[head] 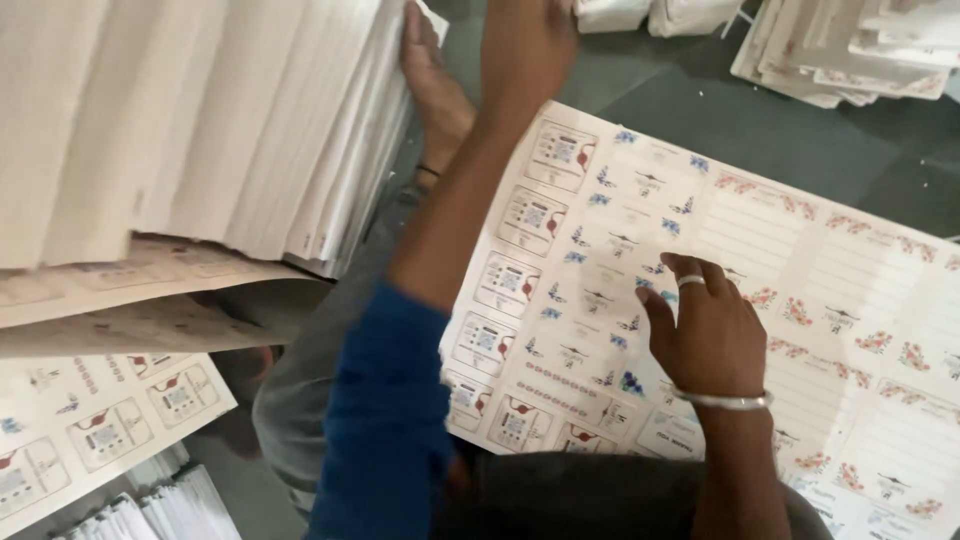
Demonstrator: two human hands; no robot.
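The head camera shows a tall stack of paper sheets (200,120) on the left, then the left hand (527,45) reaching up past a bare foot (435,90), grip unclear, and the right hand (705,325) pressing flat, fingers open, on the big printed sheet (850,290).

- My left hand (525,45) runs off the frame at twelve o'clock, fingertips unseen.
- The printed sheet (800,300) is cut off at three o'clock.
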